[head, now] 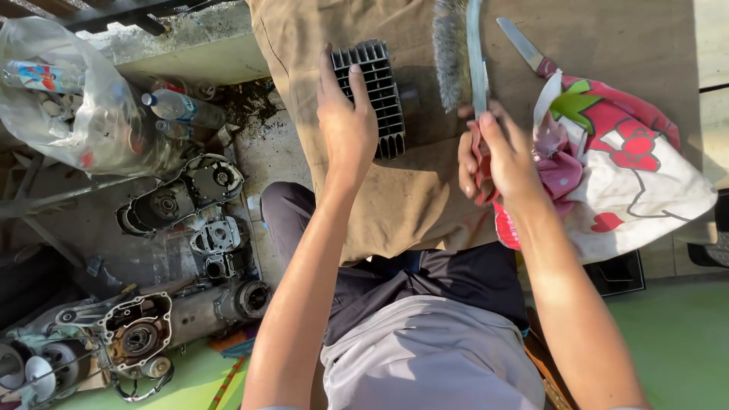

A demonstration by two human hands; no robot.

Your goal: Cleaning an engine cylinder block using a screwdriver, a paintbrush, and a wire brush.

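Finned block [377,95]: left hand [345,125] grip clamped on it, on brown cloth [410,197]; right hand [501,156] grip closed around wire brush [465,53].

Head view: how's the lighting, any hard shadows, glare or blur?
Head view: hard sunlight; the left hand on the finned metal block casts a sharp shadow on the brown cloth; glare on the clear plastic bag; the wire brush in the right hand looks slightly soft; engine parts lie in shade.
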